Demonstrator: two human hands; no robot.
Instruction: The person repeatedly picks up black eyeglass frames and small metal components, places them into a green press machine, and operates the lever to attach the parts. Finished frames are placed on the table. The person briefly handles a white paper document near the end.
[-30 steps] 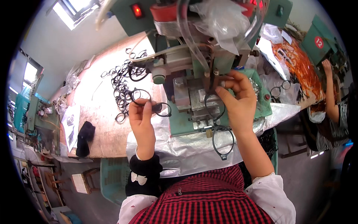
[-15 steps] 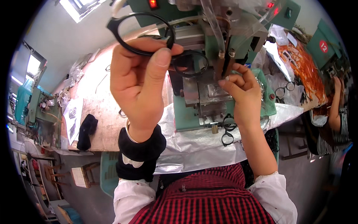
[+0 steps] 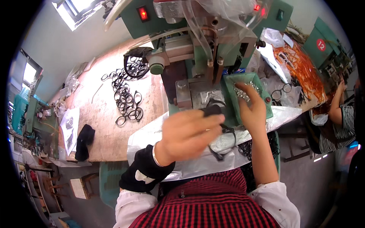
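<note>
— What is the person at the green machine [image 3: 197, 49] doing with their hands?

— The left hand [image 3: 188, 133], blurred, is closed around a black eyeglass frame [image 3: 220, 131], held just in front of the machine's metal bed, above a crinkled silver sheet [image 3: 190, 163] draped over the near edge of the tabletop [image 3: 102, 114]. The right hand [image 3: 253, 106] is loosely open, fingertips dipped into a shallow green tray [image 3: 232, 85] of small shiny metal parts [image 3: 243, 93]; I cannot tell whether it has pinched one.

— So which step is this?

— It looks like loading: frame in one hand, a small fitting being picked with the other. The next move would seem to call for a fine pinch on one tiny part, then seating the frame squarely under the machine's head.

— What else is around?

— A heap of matching black frames [image 3: 127, 95], thin and glossy with round rims, lies on the worn wooden tabletop to the left. A dark cloth [image 3: 84, 140] sits near its edge. Far right, another person's striped sleeve [image 3: 338, 127] shows beside orange frames [image 3: 300, 66].
</note>
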